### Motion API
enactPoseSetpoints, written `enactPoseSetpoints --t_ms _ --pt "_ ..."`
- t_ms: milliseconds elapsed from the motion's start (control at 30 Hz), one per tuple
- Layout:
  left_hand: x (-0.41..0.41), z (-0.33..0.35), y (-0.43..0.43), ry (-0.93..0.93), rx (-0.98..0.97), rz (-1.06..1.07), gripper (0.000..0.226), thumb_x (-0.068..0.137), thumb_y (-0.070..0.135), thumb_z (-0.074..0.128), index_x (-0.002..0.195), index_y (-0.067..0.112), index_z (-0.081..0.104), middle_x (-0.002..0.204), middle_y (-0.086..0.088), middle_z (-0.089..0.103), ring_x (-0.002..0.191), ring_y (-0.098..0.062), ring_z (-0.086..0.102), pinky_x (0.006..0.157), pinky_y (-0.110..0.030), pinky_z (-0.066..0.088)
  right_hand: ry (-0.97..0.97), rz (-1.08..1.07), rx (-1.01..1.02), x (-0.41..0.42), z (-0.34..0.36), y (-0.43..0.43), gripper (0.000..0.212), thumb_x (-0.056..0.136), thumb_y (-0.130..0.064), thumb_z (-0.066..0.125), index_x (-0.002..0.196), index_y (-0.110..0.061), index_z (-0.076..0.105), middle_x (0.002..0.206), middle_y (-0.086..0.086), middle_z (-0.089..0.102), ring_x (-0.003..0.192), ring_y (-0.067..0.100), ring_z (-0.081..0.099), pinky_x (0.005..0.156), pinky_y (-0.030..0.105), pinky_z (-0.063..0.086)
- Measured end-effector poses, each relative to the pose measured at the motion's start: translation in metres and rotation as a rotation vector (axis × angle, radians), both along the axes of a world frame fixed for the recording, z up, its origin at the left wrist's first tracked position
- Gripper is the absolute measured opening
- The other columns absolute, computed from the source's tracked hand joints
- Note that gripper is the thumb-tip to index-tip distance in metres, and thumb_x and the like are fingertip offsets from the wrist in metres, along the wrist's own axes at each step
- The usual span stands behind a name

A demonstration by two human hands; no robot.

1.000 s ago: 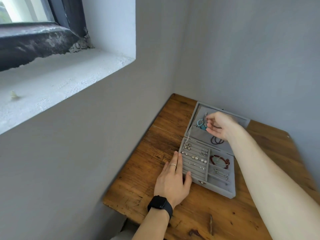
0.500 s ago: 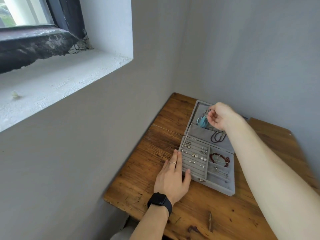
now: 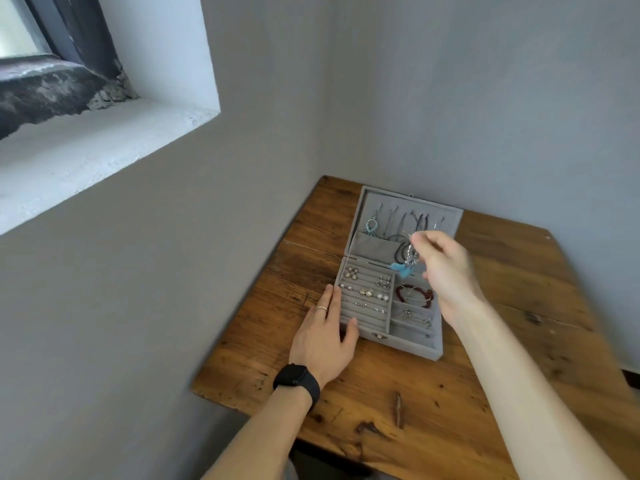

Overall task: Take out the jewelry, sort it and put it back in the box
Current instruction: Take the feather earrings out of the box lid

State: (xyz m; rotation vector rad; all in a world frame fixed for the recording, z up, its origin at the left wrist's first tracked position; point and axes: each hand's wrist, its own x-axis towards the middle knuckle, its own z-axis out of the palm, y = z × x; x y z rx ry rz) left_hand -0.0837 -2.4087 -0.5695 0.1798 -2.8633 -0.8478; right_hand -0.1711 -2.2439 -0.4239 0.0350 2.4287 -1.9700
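Grey jewelry box (image 3: 408, 345), open and part-filled.
Earrings (image 3: 367, 292) sit in its left slotted rows, a red bracelet (image 3: 414, 295) lies in a right compartment, necklaces (image 3: 398, 223) hang inside its lid (image 3: 415, 201), and a blue-tasselled piece (image 3: 401, 267) dangles above its hinge.

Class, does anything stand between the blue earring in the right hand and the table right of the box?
Nothing visible does. The right hand pinches the earring over the box; the table there shows only wood.

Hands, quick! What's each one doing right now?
Left hand: open, fingers flat against the left side of the jewelry box.
Right hand: pinching a silver-and-blue dangly piece above the box.
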Motion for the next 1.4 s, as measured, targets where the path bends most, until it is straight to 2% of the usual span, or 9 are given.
enactPoseSetpoints --t_ms 133,233,300,367,533,733,1000,1167,1400 --pt "-0.017 0.024 -0.010 0.080 0.088 -0.022 0.055 0.094 0.051 0.054 0.144 0.040 0.037 0.162 0.007 0.017 0.136 -0.020 0.042 0.098 -0.032 0.048 -0.013 -0.035 -0.150 0.042 -0.029 0.046 0.016 0.101 -0.034 0.057 0.104 -0.026 0.070 0.102 -0.016 0.073 0.094 -0.006 0.065 0.080 0.026 0.047" --pt "-0.053 0.058 -0.007 0.215 0.089 -0.018 0.037 0.091 0.045 0.063 0.125 0.035 0.053 0.159 0.000 0.025 0.138 -0.023 0.039 0.097 -0.029 0.045 -0.047 -0.157 -0.226 0.052 -0.061 0.074 0.015 0.102 -0.029 0.056 0.103 -0.022 0.069 0.095 -0.006 0.075 0.087 0.006 0.070 0.075 0.026 0.050" --pt "-0.080 0.079 0.001 0.288 0.100 0.005 0.030 0.091 0.042 0.067 0.118 0.032 0.057 0.157 -0.004 0.028 0.139 -0.025 0.038 0.095 -0.026 0.040 -0.050 -0.230 -0.232 0.051 -0.082 0.087 0.013 0.102 -0.028 0.056 0.102 -0.022 0.067 0.094 -0.004 0.075 0.080 0.007 0.071 0.070 0.024 0.051" --pt "-0.104 0.093 0.012 0.311 0.082 0.041 0.030 0.090 0.042 0.068 0.116 0.031 0.057 0.158 -0.005 0.027 0.141 -0.026 0.035 0.095 -0.025 0.038 -0.050 -0.268 -0.250 0.049 -0.100 0.095 0.011 0.102 -0.026 0.056 0.101 -0.022 0.067 0.093 -0.003 0.075 0.079 0.007 0.071 0.065 0.019 0.053" --pt "-0.142 0.098 0.032 0.241 -0.093 0.148 0.038 0.091 0.050 0.065 0.116 0.024 0.053 0.161 -0.006 0.022 0.141 -0.030 0.034 0.093 -0.040 0.050 -0.046 -0.264 -0.272 0.054 -0.133 0.099 0.012 0.101 -0.026 0.057 0.103 -0.023 0.068 0.091 -0.011 0.075 0.082 0.003 0.070 0.064 0.008 0.050" --pt "-0.162 0.094 0.047 0.190 -0.228 0.256 0.040 0.097 0.043 0.055 0.123 0.014 0.047 0.160 -0.011 0.024 0.135 -0.038 0.037 0.094 -0.049 0.049 0.022 -0.239 -0.258 0.058 -0.140 0.103 0.013 0.102 -0.023 0.055 0.104 -0.020 0.067 0.092 -0.012 0.074 0.087 0.001 0.068 0.070 0.009 0.050" --pt "-0.163 0.101 0.055 0.158 -0.265 0.313 0.038 0.101 0.025 0.049 0.131 0.004 0.042 0.147 -0.017 0.038 0.116 -0.043 0.053 0.073 -0.044 0.042 0.143 -0.143 -0.057 0.066 -0.142 0.096 0.011 0.101 -0.026 0.055 0.098 -0.024 0.065 0.091 -0.018 0.070 0.090 0.001 0.066 0.072 0.013 0.052" --pt "-0.159 0.102 0.054 0.151 -0.311 0.328 0.036 0.100 0.028 0.047 0.126 0.004 0.046 0.139 -0.018 0.046 0.112 -0.042 0.055 0.071 -0.042 0.039 0.236 -0.137 0.096 0.070 -0.150 0.090 0.010 0.101 -0.029 0.055 0.099 -0.028 0.065 0.093 -0.024 0.069 0.093 -0.002 0.066 0.073 0.015 0.052" --pt "-0.161 0.120 0.041 0.123 -0.207 0.283 0.028 0.093 0.033 0.052 0.111 0.015 0.063 0.126 -0.012 0.052 0.100 -0.038 0.057 0.073 -0.037 0.038 0.287 -0.148 0.114 0.071 -0.152 0.091 0.013 0.100 -0.034 0.054 0.100 -0.028 0.065 0.092 -0.024 0.070 0.092 -0.004 0.066 0.072 0.010 0.050"
